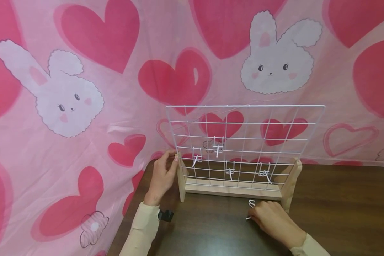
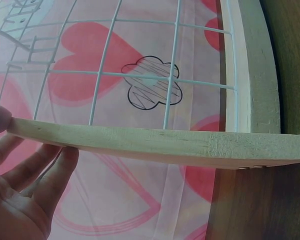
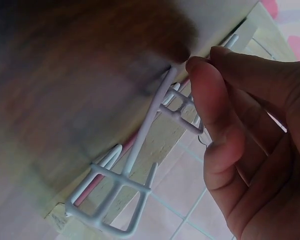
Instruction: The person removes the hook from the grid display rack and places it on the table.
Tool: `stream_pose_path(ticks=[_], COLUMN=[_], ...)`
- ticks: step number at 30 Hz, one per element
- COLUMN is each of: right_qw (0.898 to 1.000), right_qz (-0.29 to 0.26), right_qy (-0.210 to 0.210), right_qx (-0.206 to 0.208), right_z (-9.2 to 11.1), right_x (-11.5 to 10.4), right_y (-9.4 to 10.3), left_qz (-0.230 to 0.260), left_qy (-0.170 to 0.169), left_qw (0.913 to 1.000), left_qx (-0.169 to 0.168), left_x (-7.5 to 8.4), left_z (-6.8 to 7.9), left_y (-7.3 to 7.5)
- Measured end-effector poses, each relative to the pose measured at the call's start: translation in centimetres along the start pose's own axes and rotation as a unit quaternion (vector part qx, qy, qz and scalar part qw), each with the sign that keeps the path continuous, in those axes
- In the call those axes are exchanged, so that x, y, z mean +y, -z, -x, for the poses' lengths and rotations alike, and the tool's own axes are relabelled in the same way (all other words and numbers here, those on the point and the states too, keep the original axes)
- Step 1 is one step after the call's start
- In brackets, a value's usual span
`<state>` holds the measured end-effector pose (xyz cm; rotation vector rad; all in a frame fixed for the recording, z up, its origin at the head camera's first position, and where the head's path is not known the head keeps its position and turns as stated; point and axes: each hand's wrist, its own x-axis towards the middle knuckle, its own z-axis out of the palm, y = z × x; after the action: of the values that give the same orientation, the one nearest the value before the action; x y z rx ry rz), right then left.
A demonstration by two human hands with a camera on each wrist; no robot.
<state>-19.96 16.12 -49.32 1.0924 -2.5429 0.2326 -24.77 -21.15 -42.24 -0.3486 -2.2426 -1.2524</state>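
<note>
Fingers (image 3: 215, 97) of right hand (image 1: 272, 218): drawn together, pinching one white hook (image 3: 124, 177); exact grip point partly hidden. Hook: in front of the wire rack (image 1: 233, 191), before the right half of its base; lies from the fingers toward the rack's left end, long prong running back to the fingertips. Left hand (image 1: 162, 174), farther from hook: grips rack's left upright (image 2: 140, 142). Hung on rack: four similar hooks (image 1: 217, 150).

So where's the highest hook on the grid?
In the head view, the highest hook hangs left of centre on the grid, above and right of the leftmost hook.
</note>
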Motion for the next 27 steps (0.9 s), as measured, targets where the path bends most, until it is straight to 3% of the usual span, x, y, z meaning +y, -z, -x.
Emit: stream_pose_path(ticks=[12, 20, 27], right_qw=[0.999, 1.000, 0.999], right_qz=[0.038, 0.003, -0.020], right_qy=[0.003, 0.021, 0.034], right_qx=[0.010, 0.001, 0.017], right_z=[-0.19, -0.14, -0.11], right_x=[-0.18, -0.24, -0.28], right_y=[-0.10, -0.06, -0.08], left_qz=[0.001, 0.001, 0.003], left_qy=[0.004, 0.008, 0.009], left_qw=[1.0000, 1.0000, 1.0000], left_qx=[0.001, -0.002, -0.002], left_x=[0.07, 0.16, 0.35], left_z=[-0.02, 0.13, 0.13], left_y=[0.16, 0.12, 0.04])
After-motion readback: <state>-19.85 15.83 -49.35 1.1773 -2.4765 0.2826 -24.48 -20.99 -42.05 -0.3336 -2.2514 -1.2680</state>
